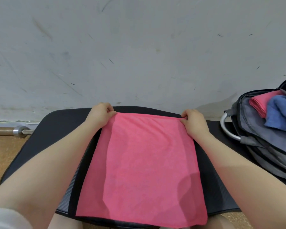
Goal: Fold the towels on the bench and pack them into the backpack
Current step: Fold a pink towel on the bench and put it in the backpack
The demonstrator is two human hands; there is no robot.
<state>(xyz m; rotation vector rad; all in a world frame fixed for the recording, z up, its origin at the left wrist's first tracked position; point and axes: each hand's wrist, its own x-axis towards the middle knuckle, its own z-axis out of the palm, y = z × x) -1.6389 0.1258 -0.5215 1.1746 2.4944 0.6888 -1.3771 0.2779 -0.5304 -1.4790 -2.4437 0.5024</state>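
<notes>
Nearest the camera, the near edge of a pink towel hangs a little over the front of the black worktop, and two bare forearms run up either side of it. The towel lies spread flat along the worktop, with a few soft ripples near its lower half. At its far edge the left hand pinches the far left corner, fingers curled over the cloth, and the right hand pinches the far right corner the same way, fingers clamped on the hem. To the right, on the same worktop, an open grey backpack already holds a folded pink towel and a crumpled blue towel. Behind everything stands a scuffed grey wall.

The fold looks about to begin. The risk, as I judge it, is uneven pull: if one corner travels faster than the other, the edges will not meet and the fold goes skewed. The overhanging near edge could also slide off the front as the far edge is drawn over.
</notes>
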